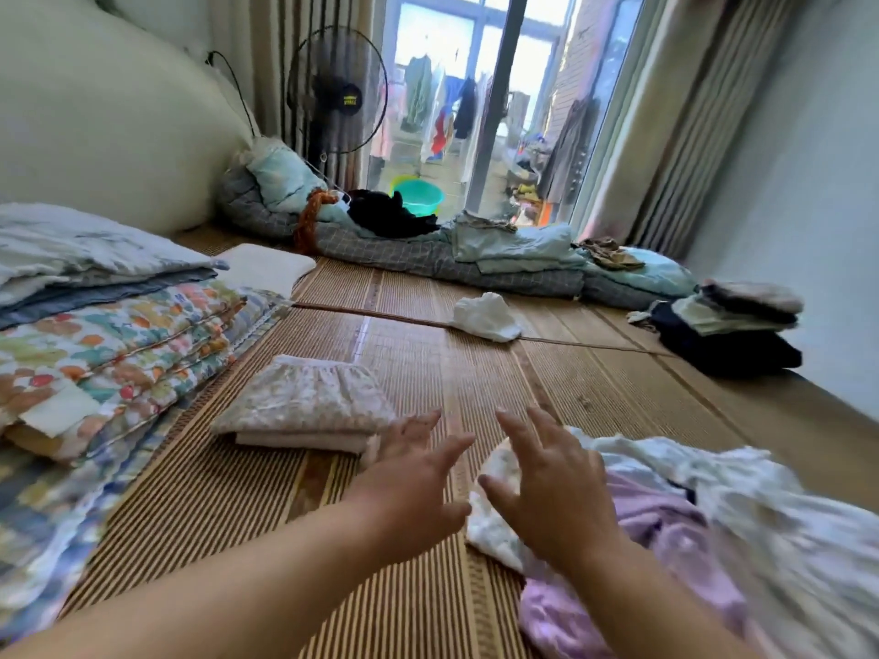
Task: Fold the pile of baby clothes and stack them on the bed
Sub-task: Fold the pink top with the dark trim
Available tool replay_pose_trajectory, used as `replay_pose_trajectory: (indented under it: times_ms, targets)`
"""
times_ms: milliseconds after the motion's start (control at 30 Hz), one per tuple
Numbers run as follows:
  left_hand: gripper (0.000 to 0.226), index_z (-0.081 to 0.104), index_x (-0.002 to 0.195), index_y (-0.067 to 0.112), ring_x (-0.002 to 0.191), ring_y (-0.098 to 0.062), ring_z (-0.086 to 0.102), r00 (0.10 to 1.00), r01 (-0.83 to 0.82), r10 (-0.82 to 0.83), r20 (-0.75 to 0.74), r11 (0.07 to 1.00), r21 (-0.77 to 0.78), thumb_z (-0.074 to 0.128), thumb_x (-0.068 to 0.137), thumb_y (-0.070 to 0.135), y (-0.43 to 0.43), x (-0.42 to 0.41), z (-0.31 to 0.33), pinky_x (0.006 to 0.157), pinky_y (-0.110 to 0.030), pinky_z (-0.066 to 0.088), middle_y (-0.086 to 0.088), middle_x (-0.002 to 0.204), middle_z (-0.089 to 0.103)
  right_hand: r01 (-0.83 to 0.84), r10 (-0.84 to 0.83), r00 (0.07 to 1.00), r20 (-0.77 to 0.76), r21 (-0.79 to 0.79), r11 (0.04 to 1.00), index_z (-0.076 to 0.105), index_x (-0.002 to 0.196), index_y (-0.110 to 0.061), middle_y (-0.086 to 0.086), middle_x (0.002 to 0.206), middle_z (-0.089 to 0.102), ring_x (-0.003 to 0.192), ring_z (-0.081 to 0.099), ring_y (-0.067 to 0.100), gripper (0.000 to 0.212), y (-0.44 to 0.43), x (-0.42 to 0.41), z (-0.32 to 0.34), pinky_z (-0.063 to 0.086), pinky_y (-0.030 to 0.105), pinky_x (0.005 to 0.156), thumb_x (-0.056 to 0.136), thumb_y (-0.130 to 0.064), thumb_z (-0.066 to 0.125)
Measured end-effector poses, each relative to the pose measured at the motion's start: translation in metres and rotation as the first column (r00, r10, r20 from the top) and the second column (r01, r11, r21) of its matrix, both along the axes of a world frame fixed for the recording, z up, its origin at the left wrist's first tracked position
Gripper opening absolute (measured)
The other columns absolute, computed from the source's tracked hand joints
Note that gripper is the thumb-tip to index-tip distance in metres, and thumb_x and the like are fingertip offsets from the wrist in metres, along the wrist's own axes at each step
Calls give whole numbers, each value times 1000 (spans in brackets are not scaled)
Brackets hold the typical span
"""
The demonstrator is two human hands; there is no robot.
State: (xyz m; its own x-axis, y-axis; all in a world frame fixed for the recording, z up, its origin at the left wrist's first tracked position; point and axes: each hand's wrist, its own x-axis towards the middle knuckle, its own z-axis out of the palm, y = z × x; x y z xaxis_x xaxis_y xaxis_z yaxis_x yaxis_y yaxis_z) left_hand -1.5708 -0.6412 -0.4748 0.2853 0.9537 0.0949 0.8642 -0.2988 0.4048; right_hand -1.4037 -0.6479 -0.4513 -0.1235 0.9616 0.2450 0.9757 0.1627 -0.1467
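Above the woven mat [404, 354], left hand [409, 487] and right hand [547, 492] hover, fingers [511, 428] spread, holding nothing.

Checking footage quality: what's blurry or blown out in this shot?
Head view: the unfolded pile at lower right smears with motion blur; left hand and right hand are soft; the window glares white; curtains bow from lens distortion.
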Motion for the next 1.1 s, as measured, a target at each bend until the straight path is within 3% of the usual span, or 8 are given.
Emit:
replay_pose_trajectory:
  times_ms: [267,433,533,633,733,867,1000,1100]
  targets:
    - [75,17,146,47,146,-23,-5,968,207,-212,-133,977,-53,56,81,49,-57,125,-3,117,-53,4,6,160,-4,279,-282,958,-55,-57,958,48,125,-38,2,129,60,111,63,29,77,-100,126,-31,50,58,80,55,-68,40]
    - [80,11,147,44,146,-23,6,951,221,-224,-215,974,-37,50,79,62,-42,170,-16,116,-54,13,8,160,7,273,-293,948,-126,-156,949,20,144,-48,-11,158,13,144,19,14,73,-107,162,-34,18,50,112,79,-67,45]
    - [79,7,151,36,148,-19,3,951,228,-219,-217,973,18,33,83,69,-19,180,-21,117,-45,19,14,158,4,242,-266,950,-164,-151,958,24,144,-45,-16,151,24,140,24,11,68,-94,172,-35,17,51,112,84,-62,50]
    - [76,21,149,34,145,-12,16,968,229,-221,-118,972,59,47,85,66,-10,192,-15,116,-38,23,11,158,17,163,-210,957,-202,-226,960,26,144,-43,-19,153,19,142,21,8,78,-90,172,-41,15,56,112,76,-66,57]
    - [85,33,140,44,139,-17,28,891,357,-348,-293,934,-23,65,65,69,-16,196,-17,110,-37,34,10,154,22,144,-199,972,-123,-358,923,21,146,-42,-12,159,4,146,11,17,95,-87,179,-54,10,61,111,65,-59,67]
    - [34,62,112,37,132,-18,39,865,413,-381,-327,910,31,56,80,47,-18,200,-18,98,-36,44,7,141,40,172,-199,980,-21,-416,893,18,145,-46,-6,160,-1,146,11,24,88,-90,188,-60,16,58,113,71,-32,62]
    - [12,60,75,26,86,-18,65,949,311,-314,-40,948,-59,58,87,27,-23,205,15,71,-35,54,3,96,65,174,-257,951,-171,-389,905,23,143,-44,-9,155,25,138,34,21,84,-95,193,-56,32,50,108,69,-39,63]
    - [16,57,69,22,65,-17,52,907,311,-239,347,935,-170,64,83,22,-28,196,58,62,-31,42,-1,69,56,210,-264,890,-371,-180,961,54,116,-38,-6,112,65,105,61,23,34,-104,193,-48,48,37,82,82,-35,57]
